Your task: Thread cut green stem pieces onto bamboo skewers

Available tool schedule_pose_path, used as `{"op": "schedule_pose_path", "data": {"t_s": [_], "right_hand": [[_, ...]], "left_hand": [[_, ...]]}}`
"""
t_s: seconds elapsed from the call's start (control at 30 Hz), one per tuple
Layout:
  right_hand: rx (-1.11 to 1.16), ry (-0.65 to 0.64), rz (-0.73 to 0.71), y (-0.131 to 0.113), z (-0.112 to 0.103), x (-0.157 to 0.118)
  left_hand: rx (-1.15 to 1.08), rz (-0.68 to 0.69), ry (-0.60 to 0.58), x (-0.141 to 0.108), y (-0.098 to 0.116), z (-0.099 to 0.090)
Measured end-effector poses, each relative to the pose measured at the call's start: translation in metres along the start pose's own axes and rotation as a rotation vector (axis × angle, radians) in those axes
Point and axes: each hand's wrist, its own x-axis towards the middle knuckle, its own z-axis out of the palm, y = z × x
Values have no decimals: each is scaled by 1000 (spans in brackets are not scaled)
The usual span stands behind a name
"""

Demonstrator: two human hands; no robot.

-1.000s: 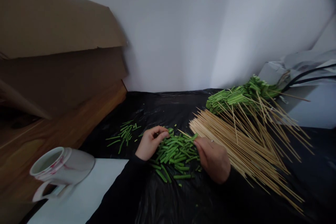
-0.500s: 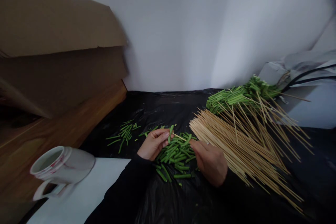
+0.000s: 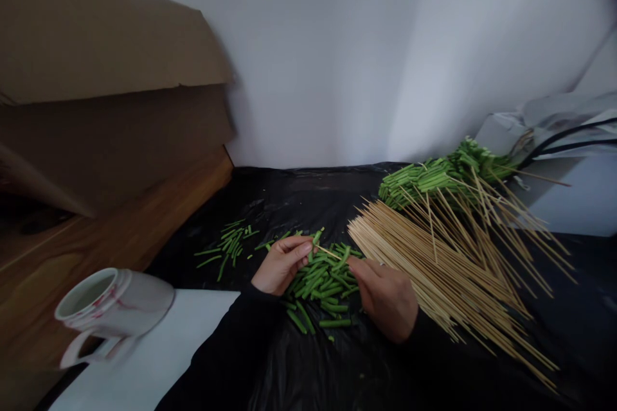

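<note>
My left hand (image 3: 283,264) pinches a short piece of green bean (image 3: 316,239) between thumb and fingers. A thin wooden skewer (image 3: 328,252) runs from that piece to my right hand (image 3: 388,298), whose fingers are closed round it. Against the right fingertips, another bean piece (image 3: 343,259) sits across the skewer. The skewer's far end is hidden in my right hand. Below both hands lies a loose pile of cut green beans (image 3: 328,289). Just right of my right hand is a broad bundle of bare skewers (image 3: 448,263).
Filled bean skewers (image 3: 419,181) are stacked at the back right. A few bean pieces (image 3: 231,244) lie left on the black plastic sheet (image 3: 299,199). A mug (image 3: 139,298) stands on a white surface (image 3: 159,359) at left, near a cardboard box (image 3: 110,32). A wall (image 3: 313,64) rises behind.
The bean piece in my left fingers has tilted and shifted slightly right. My hands have otherwise hardly moved.
</note>
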Motion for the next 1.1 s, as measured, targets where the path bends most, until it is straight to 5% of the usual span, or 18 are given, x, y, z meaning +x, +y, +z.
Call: {"op": "schedule_pose_path", "data": {"t_s": [0.6,1.1], "right_hand": [[80,-24,0,-3,1,-3],[100,10,33,-7,0,-2]], "left_hand": [[83,69,55,-1,2,-1],[-67,-24,10,-2,-1,1]]}}
